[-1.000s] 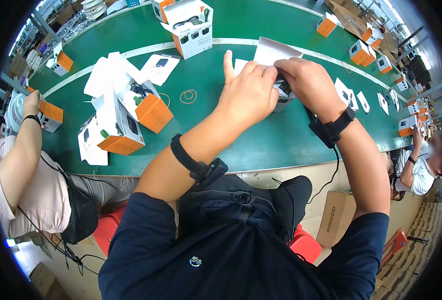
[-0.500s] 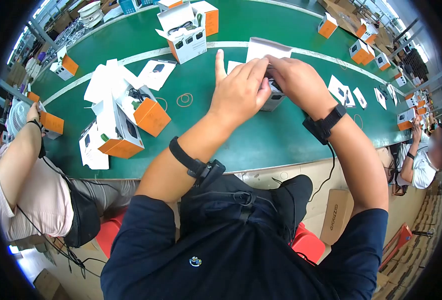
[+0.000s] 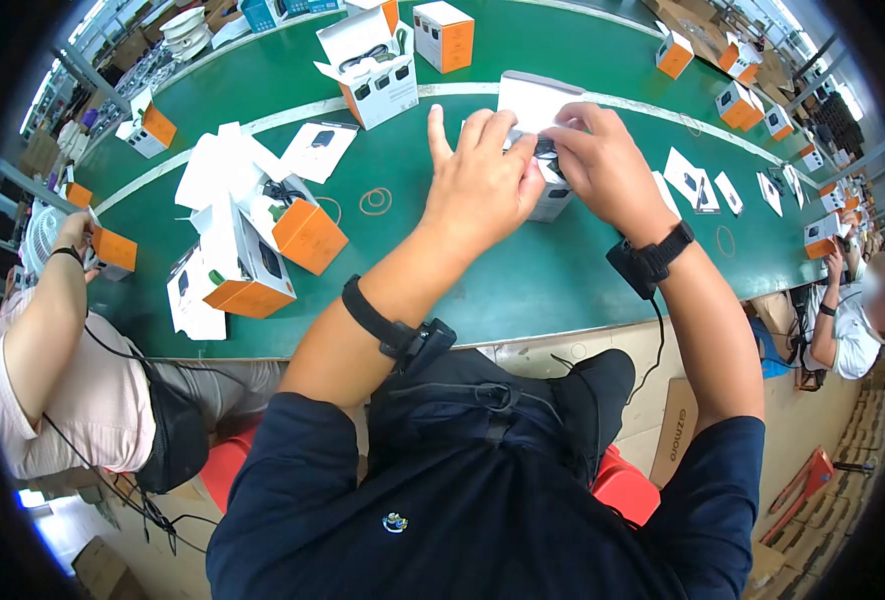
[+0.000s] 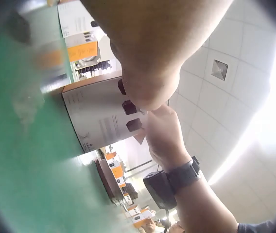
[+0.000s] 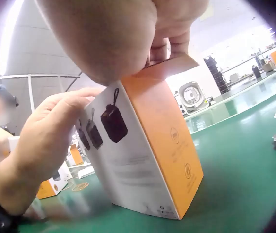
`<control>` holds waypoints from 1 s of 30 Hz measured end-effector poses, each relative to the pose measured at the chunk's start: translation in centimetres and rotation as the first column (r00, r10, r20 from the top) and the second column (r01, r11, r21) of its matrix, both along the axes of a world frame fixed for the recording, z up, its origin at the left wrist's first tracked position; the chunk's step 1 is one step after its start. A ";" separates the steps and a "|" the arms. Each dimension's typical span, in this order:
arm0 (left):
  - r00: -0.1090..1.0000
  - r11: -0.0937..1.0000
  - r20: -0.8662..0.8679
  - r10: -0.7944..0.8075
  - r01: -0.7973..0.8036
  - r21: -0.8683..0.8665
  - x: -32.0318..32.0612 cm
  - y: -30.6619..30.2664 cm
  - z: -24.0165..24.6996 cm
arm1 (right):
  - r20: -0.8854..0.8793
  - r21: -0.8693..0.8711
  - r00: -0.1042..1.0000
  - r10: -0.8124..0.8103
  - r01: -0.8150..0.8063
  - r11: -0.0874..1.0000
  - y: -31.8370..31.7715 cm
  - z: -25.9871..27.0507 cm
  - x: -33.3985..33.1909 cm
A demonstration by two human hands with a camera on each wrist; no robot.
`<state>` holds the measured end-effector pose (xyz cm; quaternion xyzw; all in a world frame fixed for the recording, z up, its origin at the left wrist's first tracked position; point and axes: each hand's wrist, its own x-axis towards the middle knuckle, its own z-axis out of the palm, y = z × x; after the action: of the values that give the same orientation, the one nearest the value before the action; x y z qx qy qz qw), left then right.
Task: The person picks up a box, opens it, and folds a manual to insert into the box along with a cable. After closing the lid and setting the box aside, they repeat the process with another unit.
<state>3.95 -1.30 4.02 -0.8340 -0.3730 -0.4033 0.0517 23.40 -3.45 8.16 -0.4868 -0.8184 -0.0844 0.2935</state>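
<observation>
From my end, the glossy white-and-orange cardboard box (image 3: 551, 205) stands upright on the smooth green bench (image 3: 442, 290), its top open. My left hand (image 3: 477, 190) spreads loosely against its rim; my right hand (image 3: 607, 170) bends its fingers over the opening, any grip hidden.

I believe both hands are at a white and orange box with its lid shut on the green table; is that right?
Not quite: the head view shows the lid open; the left hand and right hand are indeed at the box.
</observation>
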 end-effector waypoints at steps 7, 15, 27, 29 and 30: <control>1.000 1.000 -0.010 -0.003 0.003 0.001 -0.6 -0.1 0.4 | -0.044 -0.021 0.999 0.006 -0.006 1.000 -1.1 -1.6 1.3; 0.428 0.531 0.890 0.156 0.724 -0.441 -1.8 3.7 -0.8 | -0.923 -0.379 0.176 -0.342 -0.265 0.887 -2.2 -6.6 3.4; 0.574 0.589 0.605 -0.552 0.782 -0.204 -1.9 4.1 -2.1 | -0.814 -0.112 0.550 0.187 -0.464 0.879 -1.3 -5.8 1.6; 0.673 0.661 0.498 -0.547 0.712 -0.237 -2.1 4.0 -2.0 | -0.800 -0.138 0.574 0.176 -0.461 0.877 -2.1 -5.3 1.5; 0.674 0.662 0.496 -0.547 0.711 -0.237 -2.2 4.0 -2.0 | -0.790 -0.153 0.586 0.180 -0.473 0.868 -2.4 -5.0 1.6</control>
<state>1.74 2.72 2.05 -0.8065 -0.1325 -0.4618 -0.3446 25.01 -5.80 3.17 -0.3586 -0.6984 0.3278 0.5255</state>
